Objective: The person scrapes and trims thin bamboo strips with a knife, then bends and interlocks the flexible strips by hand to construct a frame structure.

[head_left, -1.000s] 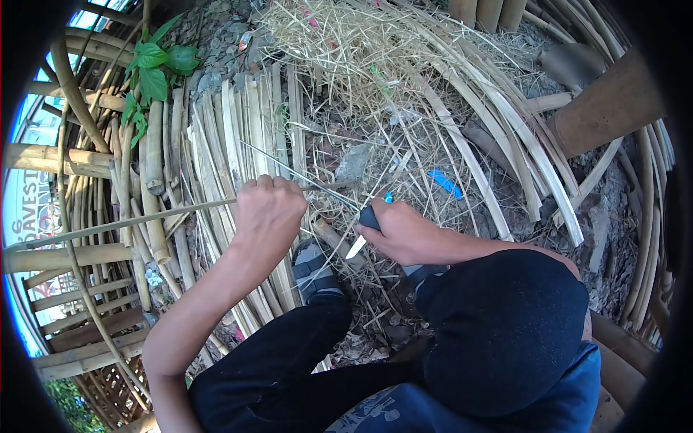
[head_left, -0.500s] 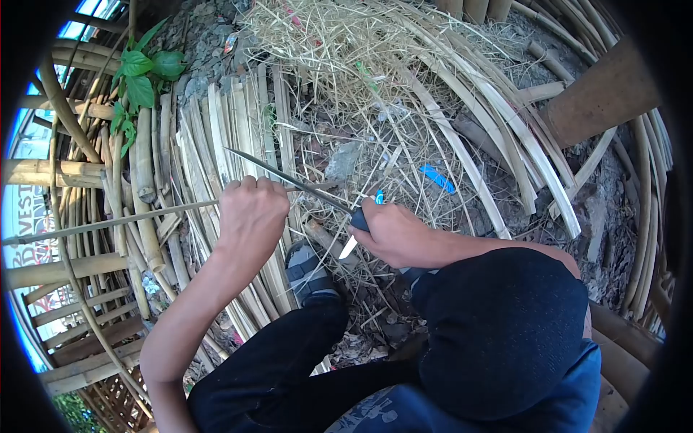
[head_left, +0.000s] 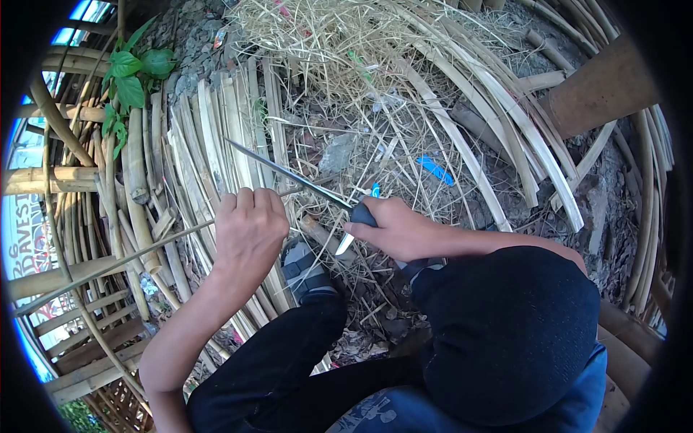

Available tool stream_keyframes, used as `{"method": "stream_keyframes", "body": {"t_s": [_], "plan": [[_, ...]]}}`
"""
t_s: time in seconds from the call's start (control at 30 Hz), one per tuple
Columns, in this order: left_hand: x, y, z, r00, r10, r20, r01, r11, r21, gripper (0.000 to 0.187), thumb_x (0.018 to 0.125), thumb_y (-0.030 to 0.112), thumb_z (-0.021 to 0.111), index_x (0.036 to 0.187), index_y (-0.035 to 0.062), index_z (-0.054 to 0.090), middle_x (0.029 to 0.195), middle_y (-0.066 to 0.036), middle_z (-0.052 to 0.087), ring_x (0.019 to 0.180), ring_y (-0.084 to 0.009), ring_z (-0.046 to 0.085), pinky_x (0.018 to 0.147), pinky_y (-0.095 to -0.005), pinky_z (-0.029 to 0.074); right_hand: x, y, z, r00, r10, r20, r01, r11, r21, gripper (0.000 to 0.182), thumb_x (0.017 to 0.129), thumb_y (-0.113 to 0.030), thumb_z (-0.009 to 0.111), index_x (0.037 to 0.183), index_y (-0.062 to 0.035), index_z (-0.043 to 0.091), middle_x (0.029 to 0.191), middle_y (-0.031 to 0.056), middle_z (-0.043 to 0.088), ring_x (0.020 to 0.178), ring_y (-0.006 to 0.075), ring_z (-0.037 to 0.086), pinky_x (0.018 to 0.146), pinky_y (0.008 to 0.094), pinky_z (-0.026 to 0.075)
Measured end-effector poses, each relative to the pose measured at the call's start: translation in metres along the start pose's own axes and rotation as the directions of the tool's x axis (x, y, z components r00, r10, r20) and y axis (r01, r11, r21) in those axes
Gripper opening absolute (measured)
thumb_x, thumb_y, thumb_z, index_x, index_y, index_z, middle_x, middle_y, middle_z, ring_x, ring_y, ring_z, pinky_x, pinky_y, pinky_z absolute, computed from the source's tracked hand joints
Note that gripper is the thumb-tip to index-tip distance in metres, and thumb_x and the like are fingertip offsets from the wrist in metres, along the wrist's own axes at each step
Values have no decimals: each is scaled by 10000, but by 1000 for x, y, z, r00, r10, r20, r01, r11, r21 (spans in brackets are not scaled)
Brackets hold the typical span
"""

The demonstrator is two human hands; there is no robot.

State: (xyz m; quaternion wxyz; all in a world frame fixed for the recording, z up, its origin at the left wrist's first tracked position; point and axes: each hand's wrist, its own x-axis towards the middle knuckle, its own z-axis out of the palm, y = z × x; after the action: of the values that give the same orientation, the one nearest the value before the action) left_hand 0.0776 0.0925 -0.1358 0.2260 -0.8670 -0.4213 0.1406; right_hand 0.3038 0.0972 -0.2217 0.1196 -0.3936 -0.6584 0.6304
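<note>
My left hand [head_left: 253, 225] is closed around a long thin bamboo strip [head_left: 155, 245], which runs out to the lower left and shows a short end to the right of my fingers. My right hand [head_left: 393, 227] grips the dark handle of a long knife [head_left: 285, 172]. The blade points to the upper left, passing just above and to the right of my left hand. A small pale, shiny piece [head_left: 345, 244] shows just below my right hand. Whether it touches the hand is unclear.
Split bamboo strips [head_left: 231, 123] lie on the ground at the left centre, and more curve on the right. Straw shavings [head_left: 325, 43] are heaped at the top. A thick bamboo post [head_left: 603, 86] stands at the upper right. A bamboo fence [head_left: 50, 180] lines the left side.
My left hand has shifted slightly downward, and the strip's left end has dropped and tilts more steeply. The knife remains in my right hand at nearly the same place.
</note>
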Motion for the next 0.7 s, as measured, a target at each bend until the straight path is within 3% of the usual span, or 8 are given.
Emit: {"method": "stream_keyframes", "body": {"t_s": [0.13,0.2,0.23,0.3,0.4,0.7], "plan": [[-1,2,-1,999,2,-35,0,999,51,58,627,61,569,679,51,544,644,-52,498,628,-186,504,564,-309,372,-3,-6,4,997,-28,-74,27,1000,-10,436,938,-287,538,885,141,474,588,225,575,524,382,612,506,438,481],[1,1,-1,999,1,-37,1,998,56,57,624,57,570,673,53,540,642,-50,491,625,-185,498,563,-309,368,-6,-15,-1,991,-113,-78,94,972,-214,442,936,-286,535,898,150,474,604,234,582,548,389,622,524,442,492],[1,0,0,1000,-12,-25,14,999,52,55,625,53,570,672,54,541,641,-52,497,627,-187,504,565,-311,374,-6,-15,0,991,-114,-76,95,972,-215,442,936,-286,535,898,150,474,604,234,582,548,389,622,524,442,492],[2,-1,1,999,-29,-14,30,998,51,54,626,49,571,670,54,541,640,-53,504,628,-189,510,567,-313,380,-4,-12,3,972,-187,-140,155,964,-215,378,921,-267,575,874,96,481,569,246,553,548,417,607,515,457,469],[4,-4,2,999,-50,4,49,999,12,50,628,40,572,669,53,546,641,-62,528,636,-195,535,576,-318,401,-2,-4,9,984,-142,-112,105,951,-290,361,921,-256,573,874,89,475,566,247,554,548,427,605,509,463,470],[17,-15,2,997,-67,43,68,998,-11,36,642,33,578,675,45,586,655,-79,585,651,-213,584,597,-331,442,-1,-12,7,941,-279,-193,231,943,-238,380,921,-239,574,851,117,463,539,241,540,531,418,601,499,461,471]]}}
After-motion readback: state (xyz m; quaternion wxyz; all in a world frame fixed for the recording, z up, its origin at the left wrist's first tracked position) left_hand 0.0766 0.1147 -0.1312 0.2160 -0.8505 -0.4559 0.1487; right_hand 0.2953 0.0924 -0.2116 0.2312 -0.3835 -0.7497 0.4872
